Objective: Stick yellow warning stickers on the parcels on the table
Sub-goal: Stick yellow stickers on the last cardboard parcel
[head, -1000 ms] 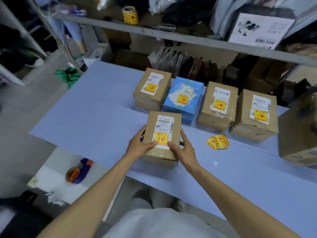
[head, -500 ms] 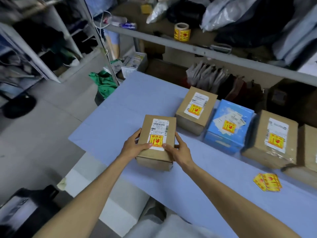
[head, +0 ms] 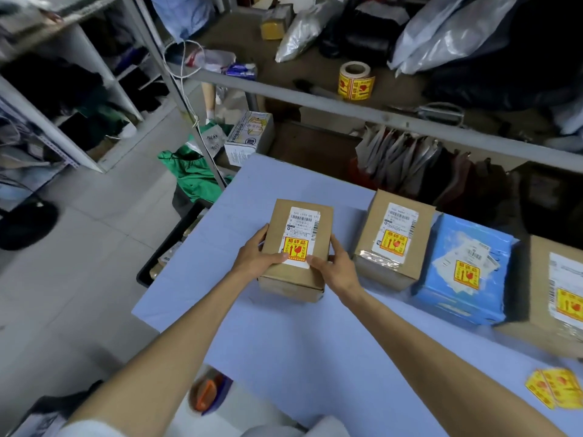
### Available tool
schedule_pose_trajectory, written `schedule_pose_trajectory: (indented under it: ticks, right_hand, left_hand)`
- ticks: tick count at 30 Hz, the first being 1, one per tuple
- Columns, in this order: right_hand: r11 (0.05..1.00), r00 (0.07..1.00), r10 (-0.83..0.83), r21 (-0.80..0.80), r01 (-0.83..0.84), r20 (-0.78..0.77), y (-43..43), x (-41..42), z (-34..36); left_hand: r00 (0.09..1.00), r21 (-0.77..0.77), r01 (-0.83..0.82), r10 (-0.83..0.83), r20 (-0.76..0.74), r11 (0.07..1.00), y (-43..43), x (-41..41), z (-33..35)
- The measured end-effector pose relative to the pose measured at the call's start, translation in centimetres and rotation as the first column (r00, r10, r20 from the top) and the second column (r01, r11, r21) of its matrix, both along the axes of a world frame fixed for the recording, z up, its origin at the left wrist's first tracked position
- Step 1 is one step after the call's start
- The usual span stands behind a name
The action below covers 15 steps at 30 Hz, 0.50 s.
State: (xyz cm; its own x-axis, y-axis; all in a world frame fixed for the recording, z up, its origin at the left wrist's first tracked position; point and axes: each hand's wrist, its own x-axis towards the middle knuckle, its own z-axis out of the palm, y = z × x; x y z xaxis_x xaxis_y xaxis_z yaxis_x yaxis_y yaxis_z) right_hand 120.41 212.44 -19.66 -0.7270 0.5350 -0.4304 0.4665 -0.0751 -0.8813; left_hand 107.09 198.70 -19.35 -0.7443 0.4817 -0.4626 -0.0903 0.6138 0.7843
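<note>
A brown cardboard parcel with a white label and a yellow warning sticker sits near the left end of the blue table. My left hand grips its left side, thumb on top beside the sticker. My right hand grips its right side, thumb on the top face. To its right stand another brown parcel, a blue parcel and a third brown parcel, each bearing a yellow sticker. Loose yellow stickers lie at the table's right.
A roll of yellow stickers stands on the shelf behind the table, among bags and clutter. A tape dispenser lies below the table's near edge. Metal shelving and a green cloth are on the floor side, left.
Both hands have carried the held parcel leftward along the table, to the left of the row. The view has swung left with it; the loose stickers now lie far right.
</note>
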Motion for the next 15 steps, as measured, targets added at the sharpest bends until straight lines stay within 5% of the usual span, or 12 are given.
schedule_pose_trajectory:
  ticks: [15]
  right_hand:
    - [0.982,0.961,-0.148,0.152,0.114,0.233,6.2,-6.3,-1.2]
  left_hand:
    - [0.982,0.029,0.186,-0.185,-0.02,0.982,9.6,-5.8,-2.7]
